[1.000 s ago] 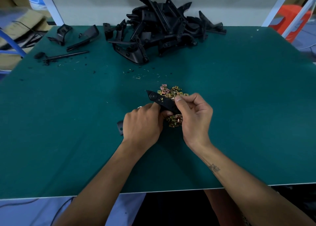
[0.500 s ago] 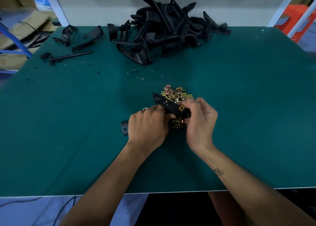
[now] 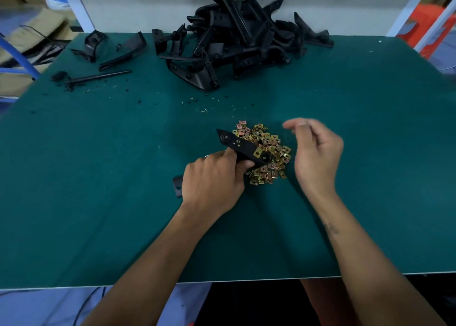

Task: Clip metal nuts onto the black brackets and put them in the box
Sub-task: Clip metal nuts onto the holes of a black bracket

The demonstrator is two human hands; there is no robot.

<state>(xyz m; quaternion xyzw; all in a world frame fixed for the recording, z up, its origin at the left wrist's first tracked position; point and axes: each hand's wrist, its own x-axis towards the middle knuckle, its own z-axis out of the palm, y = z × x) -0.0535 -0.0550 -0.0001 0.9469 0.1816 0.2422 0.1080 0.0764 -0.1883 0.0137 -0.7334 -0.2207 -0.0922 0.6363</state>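
Note:
My left hand (image 3: pixel 214 180) grips a long black bracket (image 3: pixel 240 147) that slants up to the left over the green table. A brass-coloured metal nut (image 3: pixel 258 152) is clipped on the bracket's near end. Just right of it lies a heap of loose metal nuts (image 3: pixel 267 158). My right hand (image 3: pixel 317 153) hovers to the right of the heap, fingers loosely curved and blurred, holding nothing. The bracket's other end (image 3: pixel 178 186) pokes out left of my left hand. No box is in view.
A big pile of black brackets (image 3: pixel 237 42) sits at the table's far edge. A few separate black parts (image 3: pixel 111 52) and a thin black rod (image 3: pixel 98 78) lie at the far left. Small debris dots the green mat (image 3: pixel 98 165). White frame posts stand at both back corners.
My right hand has let go of the bracket and moved away up and to the right. A nut now shows clipped on the bracket. The left hand keeps its grip.

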